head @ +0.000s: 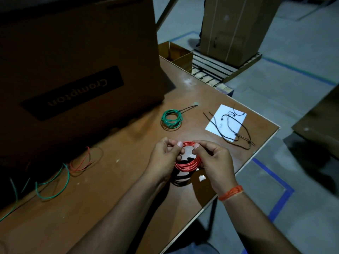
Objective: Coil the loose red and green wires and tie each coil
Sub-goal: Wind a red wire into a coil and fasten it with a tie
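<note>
Coils: 1 red (188, 163), 1 green (171, 119)

Dim scene, lit from above right; the box (73, 70) sits in deep gloom. Hard shadows fall on the table (128, 189). Edges bend and soften; paper (226, 121) glares white.

On the table (113, 198), taking the box (77, 70) at rear left as landmark: tied coil (171, 118) right of it; paper (226, 122) further right, ties (231, 129) on it. Held coil (187, 160) before the tied coil. Loose wires (55, 182) before the box.
</note>
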Tool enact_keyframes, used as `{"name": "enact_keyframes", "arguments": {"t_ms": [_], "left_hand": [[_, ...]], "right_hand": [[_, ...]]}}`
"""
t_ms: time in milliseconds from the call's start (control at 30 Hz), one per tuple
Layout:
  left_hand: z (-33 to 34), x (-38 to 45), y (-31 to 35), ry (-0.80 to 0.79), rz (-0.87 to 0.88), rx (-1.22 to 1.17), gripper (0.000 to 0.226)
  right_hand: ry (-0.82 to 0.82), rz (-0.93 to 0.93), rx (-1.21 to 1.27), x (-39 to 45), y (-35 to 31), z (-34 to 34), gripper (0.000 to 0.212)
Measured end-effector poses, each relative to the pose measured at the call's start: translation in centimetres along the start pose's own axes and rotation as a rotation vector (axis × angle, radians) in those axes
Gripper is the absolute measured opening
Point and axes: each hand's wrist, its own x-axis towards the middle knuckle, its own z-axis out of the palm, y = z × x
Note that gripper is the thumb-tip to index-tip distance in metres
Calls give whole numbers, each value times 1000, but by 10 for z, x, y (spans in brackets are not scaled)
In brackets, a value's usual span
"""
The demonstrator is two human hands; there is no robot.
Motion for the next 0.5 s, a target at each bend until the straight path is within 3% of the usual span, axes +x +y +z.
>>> {"name": "enact_keyframes", "arguments": {"t_ms": [133,233,333,500], "left_hand": [[17,3,-1,-26,-5,2,12],[27,5,-3,-30,-3,17,13],[37,7,-5,-40,-7,25,15],[48,8,-7,-46,-31,28,15]], "right_hand": [[67,49,-15,2,7,-14,38],[121,89,-62,4,12,-26,44],[165,17,-228,7,15,-40,52],[226,-130,-512,14,14,-56,18]]}}
